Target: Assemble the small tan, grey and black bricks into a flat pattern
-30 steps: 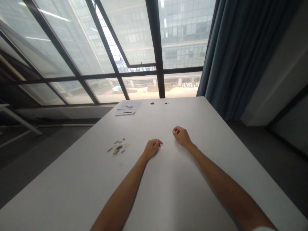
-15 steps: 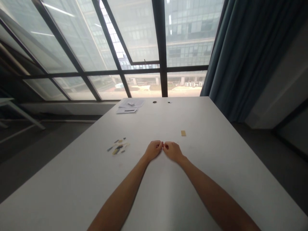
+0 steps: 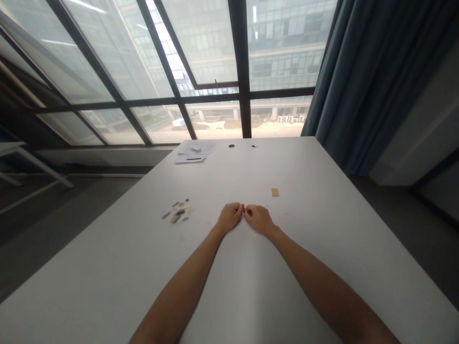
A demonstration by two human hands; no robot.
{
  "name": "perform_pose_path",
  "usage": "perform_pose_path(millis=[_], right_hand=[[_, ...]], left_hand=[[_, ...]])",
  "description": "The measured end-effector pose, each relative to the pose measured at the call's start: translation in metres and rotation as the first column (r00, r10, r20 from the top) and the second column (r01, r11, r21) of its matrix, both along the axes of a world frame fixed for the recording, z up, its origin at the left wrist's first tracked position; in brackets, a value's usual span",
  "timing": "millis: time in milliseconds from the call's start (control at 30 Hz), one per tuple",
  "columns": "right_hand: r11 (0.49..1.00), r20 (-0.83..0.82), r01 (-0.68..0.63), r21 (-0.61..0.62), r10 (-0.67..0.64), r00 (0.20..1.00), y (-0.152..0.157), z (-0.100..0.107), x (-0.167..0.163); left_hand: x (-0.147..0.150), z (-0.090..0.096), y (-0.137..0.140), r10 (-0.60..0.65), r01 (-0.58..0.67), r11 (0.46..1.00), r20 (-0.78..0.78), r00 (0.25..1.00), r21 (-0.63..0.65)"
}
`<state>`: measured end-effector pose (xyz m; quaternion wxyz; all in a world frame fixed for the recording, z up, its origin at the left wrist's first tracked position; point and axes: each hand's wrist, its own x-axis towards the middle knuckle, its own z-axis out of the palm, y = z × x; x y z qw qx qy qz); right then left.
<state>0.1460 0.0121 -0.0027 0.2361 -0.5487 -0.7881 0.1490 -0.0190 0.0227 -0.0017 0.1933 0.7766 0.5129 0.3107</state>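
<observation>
My left hand and my right hand meet over the middle of the white table. Both are closed, with the fingers curled in and the fingertips pinched together where the hands touch. Whatever they may hold there is too small or too hidden to make out. Beyond my right hand lies a small tan square plate, flat on the tabletop. To the left of my left hand is a loose cluster of small building pieces in tan, grey, black and off-white.
White papers with a small pale object on them lie at the far left of the table. Two dark round spots, one a cable hole, sit near the far edge. Windows rise behind, and a blue curtain hangs at the right.
The view has tilted down slightly, so the table sits a little higher in the picture. My hands stay together in the same pinch; the pieces and plate lie where they were.
</observation>
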Motion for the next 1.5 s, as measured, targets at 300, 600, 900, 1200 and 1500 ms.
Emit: perform_pose_path(millis=[300, 600, 900, 1200, 1500], right_hand=[[1.0, -0.001, -0.011, -0.005, 0.011, 1.0, 0.0001, 0.0013, 0.001], [1.0, 0.003, -0.014, 0.005, 0.014, 1.0, 0.0, 0.0009, 0.0006], [1.0, 0.004, -0.012, 0.015, 0.012, 1.0, 0.0021, -0.0033, 0.0005], [1.0, 0.024, -0.01, -0.013, 0.01, 1.0, 0.0021, -0.0017, -0.0001], [1.0, 0.026, -0.012, -0.007, 0.012, 1.0, 0.0016, -0.0019, 0.0004]], left_hand=[[-0.0048, -0.0024, 0.0043, 0.361, -0.362, 0.932, 0.08, 0.929, -0.005], [-0.0056, -0.005, 0.0063, 0.352, -0.352, 0.936, 0.076, 0.933, -0.018], [-0.0055, -0.0052, 0.0068, 0.343, -0.342, 0.939, 0.065, 0.937, -0.023], [-0.0039, -0.0027, 0.0058, 0.343, -0.342, 0.939, 0.05, 0.938, -0.029], [-0.0037, -0.0032, 0.0056, 0.342, -0.34, 0.94, 0.05, 0.938, -0.037]])
